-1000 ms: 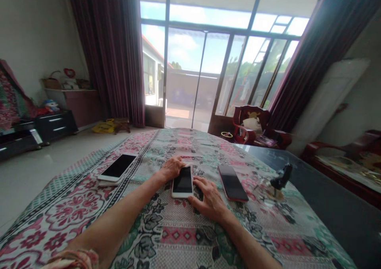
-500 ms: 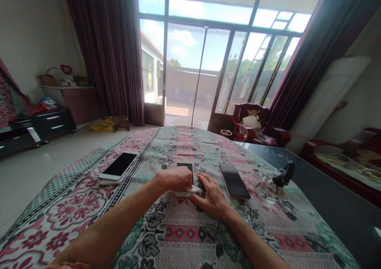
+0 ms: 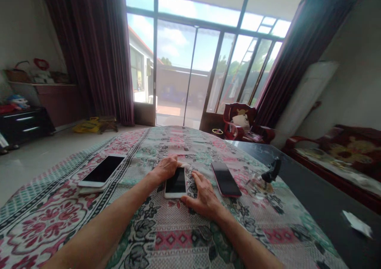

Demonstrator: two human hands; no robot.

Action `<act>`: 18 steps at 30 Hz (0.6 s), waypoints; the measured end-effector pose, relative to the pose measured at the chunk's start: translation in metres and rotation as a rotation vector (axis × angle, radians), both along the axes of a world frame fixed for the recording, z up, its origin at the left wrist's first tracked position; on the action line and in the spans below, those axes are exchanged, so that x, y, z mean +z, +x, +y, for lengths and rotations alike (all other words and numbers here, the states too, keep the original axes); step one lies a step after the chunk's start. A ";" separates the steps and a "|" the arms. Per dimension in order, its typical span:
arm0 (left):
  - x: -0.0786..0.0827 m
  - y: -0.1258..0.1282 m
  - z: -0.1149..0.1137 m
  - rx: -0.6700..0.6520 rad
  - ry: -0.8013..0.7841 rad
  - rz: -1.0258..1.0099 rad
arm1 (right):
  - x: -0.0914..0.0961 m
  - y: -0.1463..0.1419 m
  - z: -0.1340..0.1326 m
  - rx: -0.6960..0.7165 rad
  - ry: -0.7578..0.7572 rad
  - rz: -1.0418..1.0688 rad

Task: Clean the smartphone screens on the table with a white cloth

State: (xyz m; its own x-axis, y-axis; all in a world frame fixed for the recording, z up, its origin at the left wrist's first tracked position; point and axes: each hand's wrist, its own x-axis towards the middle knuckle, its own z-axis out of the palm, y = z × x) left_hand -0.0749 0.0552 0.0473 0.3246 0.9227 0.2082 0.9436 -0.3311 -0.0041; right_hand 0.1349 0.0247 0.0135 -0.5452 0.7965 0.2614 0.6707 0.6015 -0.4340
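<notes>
A white phone with a dark screen (image 3: 175,183) lies face up on the patterned tablecloth in front of me. At its far edge my left hand (image 3: 166,168) is closed on a white cloth or tissue (image 3: 185,165), only a bit of which shows. My right hand (image 3: 204,195) lies on the tablecloth to the phone's right, fingers stretched out, thumb at the phone's near right corner. Further right rests a dark phone with a reddish edge (image 3: 226,179). Over on the left, a larger white phone or tablet (image 3: 102,171) sits on top of another pale flat thing (image 3: 92,189).
A small black object on a clear stand (image 3: 271,170) stands at the right of the tablecloth (image 3: 178,237). Beyond it runs a dark tabletop (image 3: 312,185) with a crumpled white paper (image 3: 357,223). A red wooden chair (image 3: 239,122) is near the glass doors.
My left hand has slid the white cloth from the phone's near end to its far end, uncovering the screen. My right hand stays beside the phone. The view has turned slightly right.
</notes>
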 end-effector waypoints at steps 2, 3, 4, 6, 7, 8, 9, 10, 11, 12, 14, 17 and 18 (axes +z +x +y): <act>-0.002 -0.001 0.002 0.003 0.015 -0.004 | -0.001 0.000 0.000 -0.009 -0.008 -0.004; -0.003 -0.002 0.002 0.003 0.014 -0.005 | -0.001 0.000 0.000 -0.011 -0.013 -0.005; -0.002 -0.002 0.001 -0.002 0.009 -0.002 | -0.001 0.000 0.000 -0.010 -0.017 -0.004; 0.000 -0.002 -0.005 -0.030 -0.019 0.012 | -0.002 0.001 0.000 -0.007 -0.021 0.002; 0.002 -0.002 -0.010 -0.051 -0.036 0.020 | -0.002 0.001 0.000 -0.006 -0.021 0.006; 0.003 -0.003 -0.016 -0.078 -0.050 0.022 | -0.002 0.001 0.000 -0.006 -0.023 0.010; 0.005 -0.003 -0.023 -0.109 -0.061 0.020 | -0.003 0.001 0.000 -0.007 -0.026 0.011; 0.006 -0.004 -0.030 -0.144 -0.071 0.011 | -0.003 0.001 0.000 -0.008 -0.031 0.009; 0.008 -0.005 -0.039 -0.180 -0.080 -0.003 | -0.003 0.001 0.000 -0.009 -0.036 0.007; 0.009 -0.006 -0.047 -0.212 -0.086 -0.016 | -0.002 0.001 0.000 -0.009 -0.042 0.005; 0.011 -0.009 -0.063 -0.261 -0.124 -0.022 | -0.001 0.001 -0.001 -0.012 -0.052 0.005; 0.016 -0.014 -0.081 -0.298 -0.210 -0.030 | 0.000 0.001 -0.003 -0.010 -0.049 0.012; 0.018 -0.015 -0.085 -0.310 -0.235 -0.034 | 0.000 0.001 -0.003 -0.007 -0.043 0.014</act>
